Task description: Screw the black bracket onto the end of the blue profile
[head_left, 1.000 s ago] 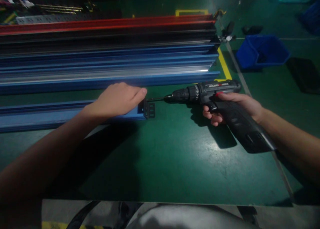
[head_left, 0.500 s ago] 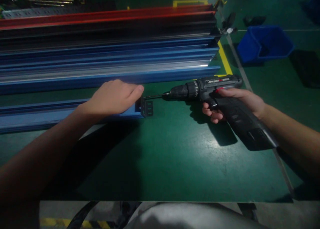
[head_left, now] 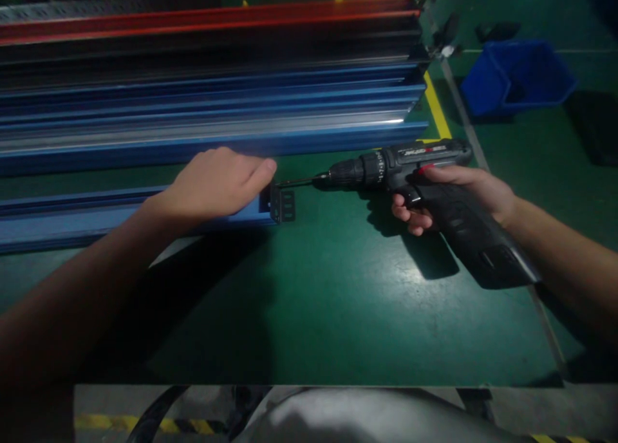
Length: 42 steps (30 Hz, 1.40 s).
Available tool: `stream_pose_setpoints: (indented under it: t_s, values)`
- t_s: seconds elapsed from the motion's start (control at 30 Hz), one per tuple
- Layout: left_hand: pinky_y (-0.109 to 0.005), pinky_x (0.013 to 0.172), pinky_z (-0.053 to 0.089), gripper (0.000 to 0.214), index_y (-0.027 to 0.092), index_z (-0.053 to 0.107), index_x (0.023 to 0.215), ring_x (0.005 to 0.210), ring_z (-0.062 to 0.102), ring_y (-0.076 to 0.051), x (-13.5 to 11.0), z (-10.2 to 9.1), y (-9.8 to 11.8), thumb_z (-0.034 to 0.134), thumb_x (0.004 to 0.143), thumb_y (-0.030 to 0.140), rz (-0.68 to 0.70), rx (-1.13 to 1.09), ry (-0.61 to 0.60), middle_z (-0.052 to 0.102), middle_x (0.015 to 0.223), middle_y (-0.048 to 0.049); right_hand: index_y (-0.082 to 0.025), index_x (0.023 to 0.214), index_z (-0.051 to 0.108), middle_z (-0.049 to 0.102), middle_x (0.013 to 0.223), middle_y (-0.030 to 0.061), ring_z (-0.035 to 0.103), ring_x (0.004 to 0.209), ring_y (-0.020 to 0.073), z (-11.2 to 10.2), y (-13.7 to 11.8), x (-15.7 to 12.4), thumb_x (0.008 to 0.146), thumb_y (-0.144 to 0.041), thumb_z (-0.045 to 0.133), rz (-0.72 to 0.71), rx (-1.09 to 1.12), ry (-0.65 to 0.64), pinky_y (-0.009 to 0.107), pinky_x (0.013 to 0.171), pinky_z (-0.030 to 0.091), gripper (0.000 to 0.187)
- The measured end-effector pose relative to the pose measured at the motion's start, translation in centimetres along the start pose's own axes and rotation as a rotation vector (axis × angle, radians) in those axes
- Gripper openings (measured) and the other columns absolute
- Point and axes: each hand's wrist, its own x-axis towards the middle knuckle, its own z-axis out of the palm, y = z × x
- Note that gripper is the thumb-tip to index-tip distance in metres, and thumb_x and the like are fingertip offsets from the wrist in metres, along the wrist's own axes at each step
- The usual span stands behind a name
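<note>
My right hand (head_left: 454, 192) is wrapped round the grip of a black cordless drill (head_left: 425, 166), a finger at its trigger. The drill lies level, and its long bit (head_left: 299, 181) points left, with the tip at a small black slotted bracket (head_left: 283, 205). That bracket sits at the right end of a blue metal profile (head_left: 96, 223). Over this end my left hand (head_left: 222, 180) is closed round the profile, thumb along the top towards the bracket. The fingers of my left hand are mostly hidden beneath and behind it.
Behind the hands lie several long blue profiles (head_left: 217, 124), then black and red ones (head_left: 217, 21). A blue plastic bin (head_left: 535, 76) stands at the back right. The green table (head_left: 367, 327) has its front edge close to my lap.
The whole view has shifted slightly, with the profiles and bin a little higher in the picture. Both hands keep their hold, and the drill bit stays at the bracket.
</note>
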Motion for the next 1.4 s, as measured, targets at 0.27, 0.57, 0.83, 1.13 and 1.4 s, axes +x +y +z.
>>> stream_pose_setpoints:
  t_s: [0.27,0.57,0.83,1.13,1.4]
  values:
    - [-0.050,0.093,0.056,0.081,0.016,0.092,0.124,0.109,0.084,-0.042,0.1,0.0,0.0,0.021,0.130,0.054,-0.011,-0.003,-0.007,0.093,0.126,-0.0234,-0.009,0.141,0.087,0.095,0.129,0.0161,0.092,0.107,0.0233,0.1,0.0,-0.1,0.129,-0.048,0.083,-0.004,-0.015,0.009,0.036,0.106,0.080,0.041]
    - [-0.050,0.094,0.059,0.079,0.015,0.091,0.127,0.103,0.081,-0.040,0.1,0.2,-0.2,0.021,0.131,0.051,0.015,0.029,0.002,0.093,0.124,-0.0248,-0.006,0.140,0.087,0.094,0.128,0.0163,0.091,0.104,0.0226,0.6,-0.1,-0.1,0.129,-0.048,0.084,-0.008,-0.023,0.035,0.035,0.105,0.079,0.043]
    - [-0.054,0.099,0.060,0.088,0.019,0.092,0.121,0.106,0.082,-0.042,0.3,0.3,-0.1,0.016,0.128,0.062,-0.040,-0.034,0.010,0.091,0.121,-0.0231,-0.009,0.140,0.085,0.094,0.127,0.0159,0.090,0.102,0.0230,0.4,-0.2,-0.2,0.130,-0.050,0.080,-0.005,-0.031,0.034,0.035,0.102,0.079,0.043]
    - [-0.055,0.098,0.060,0.089,0.017,0.090,0.122,0.105,0.080,-0.042,0.4,0.4,-0.2,0.012,0.125,0.060,-0.029,-0.012,-0.009,0.091,0.124,-0.0259,-0.010,0.138,0.085,0.093,0.126,0.0141,0.090,0.101,0.0218,0.5,-0.2,-0.2,0.132,-0.052,0.076,-0.005,-0.057,0.052,0.035,0.101,0.078,0.044]
    - [-0.057,0.101,0.061,0.087,0.016,0.087,0.117,0.108,0.080,-0.043,0.3,0.3,-0.2,0.013,0.125,0.061,-0.037,-0.037,-0.013,0.088,0.123,-0.0265,-0.008,0.134,0.088,0.092,0.121,0.0131,0.086,0.095,0.0191,1.2,-0.3,-0.1,0.136,-0.054,0.067,-0.009,-0.111,0.109,0.033,0.098,0.077,0.050]
